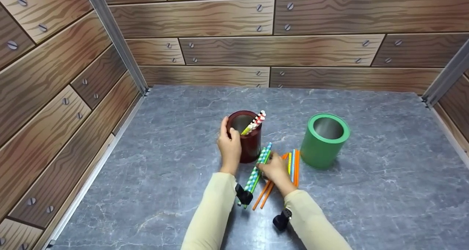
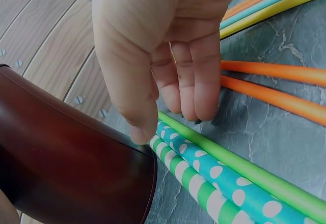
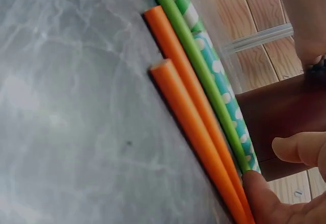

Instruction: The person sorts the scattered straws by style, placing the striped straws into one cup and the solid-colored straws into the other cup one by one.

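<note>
I'm seeing a grey tabletop [image 1: 165, 158] stretching under the left hand [image 1: 231, 149] and right hand [image 1: 275, 169]. Beyond them a plank-patterned back wall [image 1: 227, 50] is standing; left of them a side wall [image 1: 47, 114] is rising, a metal post [image 1: 118, 37] lining the corner.

cream long sleeves [image 1: 211, 209]; black wrist cameras [image 1: 244, 195]

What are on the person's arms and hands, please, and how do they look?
The left sleeve and right sleeve are long, pale cream-yellow and plain, ending near the wrists. A small black device sits at the left wrist, another at the right. The left hand and right hand wear no gloves.
</note>
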`<state>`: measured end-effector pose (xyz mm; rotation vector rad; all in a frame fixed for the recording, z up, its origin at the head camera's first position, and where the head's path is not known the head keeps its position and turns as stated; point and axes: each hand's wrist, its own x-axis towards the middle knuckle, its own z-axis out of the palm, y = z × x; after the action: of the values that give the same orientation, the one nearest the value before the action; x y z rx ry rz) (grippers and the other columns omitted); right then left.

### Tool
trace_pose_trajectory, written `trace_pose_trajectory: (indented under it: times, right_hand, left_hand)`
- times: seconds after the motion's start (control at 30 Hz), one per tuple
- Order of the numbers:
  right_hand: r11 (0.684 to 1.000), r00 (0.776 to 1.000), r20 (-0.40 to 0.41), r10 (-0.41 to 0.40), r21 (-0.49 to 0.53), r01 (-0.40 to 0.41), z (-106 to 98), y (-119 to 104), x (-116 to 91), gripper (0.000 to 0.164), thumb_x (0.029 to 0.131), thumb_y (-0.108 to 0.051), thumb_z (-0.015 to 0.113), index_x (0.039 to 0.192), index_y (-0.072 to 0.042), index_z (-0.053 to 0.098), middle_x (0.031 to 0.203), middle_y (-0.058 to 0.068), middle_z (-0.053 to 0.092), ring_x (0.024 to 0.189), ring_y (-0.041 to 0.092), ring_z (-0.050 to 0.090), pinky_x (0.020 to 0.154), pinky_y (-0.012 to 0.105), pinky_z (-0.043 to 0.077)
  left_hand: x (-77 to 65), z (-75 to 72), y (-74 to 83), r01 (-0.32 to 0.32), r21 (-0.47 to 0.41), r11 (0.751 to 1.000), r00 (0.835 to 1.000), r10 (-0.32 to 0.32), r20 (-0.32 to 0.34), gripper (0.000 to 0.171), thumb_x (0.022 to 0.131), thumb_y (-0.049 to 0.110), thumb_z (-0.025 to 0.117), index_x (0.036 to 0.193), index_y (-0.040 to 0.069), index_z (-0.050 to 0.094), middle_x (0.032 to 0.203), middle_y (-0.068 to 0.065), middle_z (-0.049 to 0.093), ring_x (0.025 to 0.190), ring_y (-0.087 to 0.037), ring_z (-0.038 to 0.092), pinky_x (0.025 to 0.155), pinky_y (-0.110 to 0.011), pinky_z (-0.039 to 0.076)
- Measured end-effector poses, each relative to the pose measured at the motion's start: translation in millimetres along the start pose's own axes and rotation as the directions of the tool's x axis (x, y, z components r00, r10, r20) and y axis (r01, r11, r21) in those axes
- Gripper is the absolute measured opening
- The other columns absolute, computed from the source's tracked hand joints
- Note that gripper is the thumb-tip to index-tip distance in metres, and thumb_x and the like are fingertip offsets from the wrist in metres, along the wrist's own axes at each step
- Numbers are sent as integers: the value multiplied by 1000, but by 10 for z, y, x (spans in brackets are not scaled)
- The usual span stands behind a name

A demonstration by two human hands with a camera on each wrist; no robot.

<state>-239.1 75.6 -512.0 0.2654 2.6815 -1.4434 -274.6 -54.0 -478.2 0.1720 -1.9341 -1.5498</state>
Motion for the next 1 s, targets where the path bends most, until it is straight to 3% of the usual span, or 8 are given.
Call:
trace_pose_trajectory:
  times: [0.17,0.37,0.6,0.87,1.0]
  right_hand:
    - [996,999,-35,-35,-89,31,34,-3,8,54,68,-16,72,112,9,55,94,20,64,85,32,59,79,43,48]
    - [973,996,-26,-87,-214,80,81,-61,21,41,64,-22,76,91,4,59,90,20,63,80,33,59,76,43,48]
    - [943,999,10,-53,-327,54,94,-113,40,44,66,-23,75,91,10,60,94,26,61,85,37,59,78,45,48]
    - [929,999,22,-27,-368,33,93,-139,72,48,69,-20,71,100,13,56,97,29,62,91,40,60,81,47,48]
    - [937,999,29,-27,-346,35,79,-105,92,48,70,-19,69,102,13,53,94,28,62,88,40,60,79,46,48]
  left_hand:
    - [0,-3,-4,1,3,1000,1000,-1,-6,43,86,6,47,129,5,53,123,-13,60,112,-25,55,92,-39,44]
    - [4,-11,-2,-10,11,1000,1000,10,-10,43,87,7,46,129,5,53,124,-13,59,113,-25,54,92,-39,43]
    - [2,-12,1,7,20,1000,1000,-7,-10,43,87,7,47,129,5,53,124,-13,59,113,-26,54,94,-39,43]
    - [9,-6,2,-9,14,1000,1000,10,-23,43,86,7,48,128,5,54,123,-13,60,112,-27,55,93,-40,43]
    - [7,-4,3,-6,10,1000,1000,7,-17,43,86,7,48,128,5,54,123,-13,60,113,-26,55,93,-39,43]
